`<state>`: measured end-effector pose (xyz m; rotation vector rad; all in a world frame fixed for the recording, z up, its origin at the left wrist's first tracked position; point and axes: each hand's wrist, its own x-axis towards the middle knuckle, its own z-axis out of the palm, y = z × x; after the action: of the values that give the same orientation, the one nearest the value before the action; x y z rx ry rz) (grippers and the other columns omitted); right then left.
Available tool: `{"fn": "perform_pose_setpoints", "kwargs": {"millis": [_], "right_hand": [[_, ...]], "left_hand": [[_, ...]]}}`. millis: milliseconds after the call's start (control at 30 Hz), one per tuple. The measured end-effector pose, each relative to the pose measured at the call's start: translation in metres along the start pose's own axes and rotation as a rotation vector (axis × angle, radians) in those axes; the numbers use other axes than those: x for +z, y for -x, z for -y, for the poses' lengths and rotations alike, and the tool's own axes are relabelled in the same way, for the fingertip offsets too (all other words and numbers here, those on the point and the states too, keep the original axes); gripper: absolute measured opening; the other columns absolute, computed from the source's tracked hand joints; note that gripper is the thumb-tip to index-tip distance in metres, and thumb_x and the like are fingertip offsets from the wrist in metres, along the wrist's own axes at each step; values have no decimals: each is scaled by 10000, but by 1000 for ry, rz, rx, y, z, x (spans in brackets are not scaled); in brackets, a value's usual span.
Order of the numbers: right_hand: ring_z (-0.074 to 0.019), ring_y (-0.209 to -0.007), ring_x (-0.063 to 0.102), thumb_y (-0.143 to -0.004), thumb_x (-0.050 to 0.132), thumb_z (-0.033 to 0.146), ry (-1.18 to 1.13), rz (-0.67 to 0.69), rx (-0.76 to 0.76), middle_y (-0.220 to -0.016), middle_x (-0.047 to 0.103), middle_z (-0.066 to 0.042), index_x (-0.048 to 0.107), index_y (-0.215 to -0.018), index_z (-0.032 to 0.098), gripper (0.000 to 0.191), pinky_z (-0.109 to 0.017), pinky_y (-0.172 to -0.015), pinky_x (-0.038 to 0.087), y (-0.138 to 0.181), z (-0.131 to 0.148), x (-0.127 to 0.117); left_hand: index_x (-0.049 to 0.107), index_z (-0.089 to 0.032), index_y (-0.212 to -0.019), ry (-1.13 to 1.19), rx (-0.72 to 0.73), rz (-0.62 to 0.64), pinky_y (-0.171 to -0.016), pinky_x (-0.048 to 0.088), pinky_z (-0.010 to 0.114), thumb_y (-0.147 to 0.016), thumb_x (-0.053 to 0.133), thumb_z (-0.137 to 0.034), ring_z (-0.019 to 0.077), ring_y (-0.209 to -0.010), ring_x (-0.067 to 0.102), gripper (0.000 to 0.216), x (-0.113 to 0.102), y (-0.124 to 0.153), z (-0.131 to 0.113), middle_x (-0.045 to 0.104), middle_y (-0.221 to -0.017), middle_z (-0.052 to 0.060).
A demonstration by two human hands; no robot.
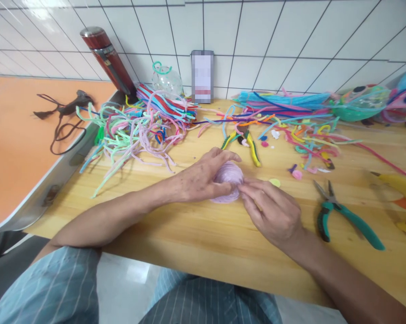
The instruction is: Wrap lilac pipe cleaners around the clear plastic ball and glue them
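My left hand (203, 177) wraps round a pale lilac ball of coiled pipe cleaners (229, 176) resting on the wooden table (196, 234). My right hand (273, 211) pinches the ball's right side with thumb and fingertips pressed together. Both hands meet at the ball in the middle of the table.
Teal-handled pliers (344, 216) lie right of my right hand, yellow-handled pliers (248, 144) just behind the ball. Heaps of coloured pipe cleaners (138, 126) spread along the back. A red flask (106, 56), a clear globe (167, 81) and a yellow glue gun (403, 198) stand around. An orange surface (17, 144) adjoins on the left.
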<state>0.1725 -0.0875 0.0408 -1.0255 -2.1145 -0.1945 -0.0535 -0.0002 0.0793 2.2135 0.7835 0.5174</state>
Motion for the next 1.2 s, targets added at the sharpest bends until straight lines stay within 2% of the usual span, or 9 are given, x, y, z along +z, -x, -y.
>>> {"fn": "perform_pose_setpoints", "kwargs": {"millis": [100, 267, 333, 400, 533, 667, 833, 1033, 1200], "right_hand": [[-202, -1010, 809, -941, 669, 56, -28, 7, 9, -1071, 828, -84, 734, -1225, 213, 330, -325, -920, 677, 0, 0, 0], [-201, -1015, 812, -941, 671, 46, -53, -7, 12, -1068, 830, -93, 735, -1190, 201, 300, -322, -918, 679, -1, 0, 1], [-202, -1009, 813, -934, 676, 42, -54, -15, 18, -1069, 833, -93, 737, -1197, 198, 312, -326, -919, 678, 0, -1, 2], [-205, -1019, 812, -926, 678, 38, -53, -12, 30, -1082, 837, -82, 742, -1224, 211, 351, -334, -930, 677, 0, -2, 1], [-209, -1042, 809, -915, 678, 29, -43, -20, 49, -1099, 835, -78, 745, -1238, 219, 381, -338, -949, 672, 1, -4, 0], [-212, -1055, 806, -914, 670, 16, -22, -27, 44, -1100, 830, -90, 746, -1212, 206, 362, -338, -954, 669, 1, -6, -2], [-225, -1072, 804, -907, 681, 6, -19, -27, 40, -1093, 827, -122, 736, -1173, 170, 317, -355, -969, 668, 2, -7, -3], [-236, -1066, 807, -902, 671, 4, -20, -41, 44, -1072, 831, -100, 742, -1164, 200, 335, -382, -970, 676, 0, -6, -4], [-244, -1064, 808, -904, 681, 0, -2, -39, 43, -1049, 829, -121, 731, -1126, 174, 286, -390, -958, 682, 0, -6, -3]], "left_hand": [[645, -286, -1215, 36, -33, 19, -1019, 582, 464, -881, 750, -377, 256, -1124, 660, 362, -4, -2, 2, 630, -1173, 58], [592, -252, -1183, 154, -149, 78, -780, 592, 360, -857, 742, -374, 206, -888, 685, 379, -8, -4, 1, 702, -1043, 24], [577, -237, -1185, 175, -188, 59, -742, 582, 351, -862, 732, -407, 203, -852, 684, 397, -6, -4, 0, 712, -1006, 21], [580, -227, -1187, 154, -180, -15, -787, 594, 369, -858, 739, -424, 217, -905, 695, 415, -2, -4, 1, 716, -1045, 35], [584, -225, -1259, 99, -79, -170, -997, 594, 440, -888, 739, -428, 255, -1130, 685, 450, 13, -3, 6, 693, -1241, 93], [575, -239, -1367, 54, 54, -243, -1149, 526, 515, -915, 730, -397, 289, -1291, 625, 503, 26, -1, 15, 646, -1354, 130], [564, -226, -1408, 17, 107, -293, -1166, 509, 536, -942, 710, -388, 293, -1327, 591, 514, 35, 0, 20, 627, -1354, 145], [536, -252, -1416, 17, 130, -338, -1166, 501, 548, -947, 713, -398, 292, -1338, 575, 522, 42, 1, 20, 618, -1378, 135], [511, -256, -1431, 21, 170, -349, -1182, 485, 543, -972, 700, -389, 294, -1357, 558, 514, 44, 2, 20, 604, -1395, 141]]}}
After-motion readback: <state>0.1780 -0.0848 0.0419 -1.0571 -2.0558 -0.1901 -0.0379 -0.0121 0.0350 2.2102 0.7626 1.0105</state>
